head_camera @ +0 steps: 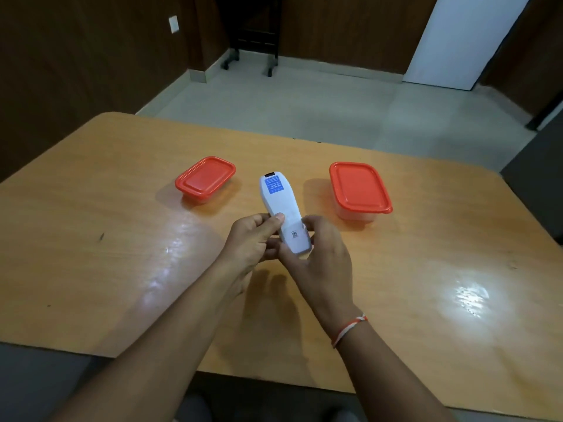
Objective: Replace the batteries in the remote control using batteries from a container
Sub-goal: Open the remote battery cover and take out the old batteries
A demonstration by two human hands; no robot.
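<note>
I hold a white remote control (281,205) back side up above the middle of the table, its blue label toward the far end. My left hand (249,239) grips its left side, thumb pressed on the back cover. My right hand (316,257) cups the near end from the right and underneath. Two clear plastic containers with red lids stand beyond it: a smaller container (204,179) to the left and a larger container (359,190) to the right. Both lids are on. No batteries are visible.
The wooden table (91,239) spreads wide on both sides, with its near edge close to my body. Beyond the far edge are a tiled floor, a wheeled stand (253,35) and a white door (457,41).
</note>
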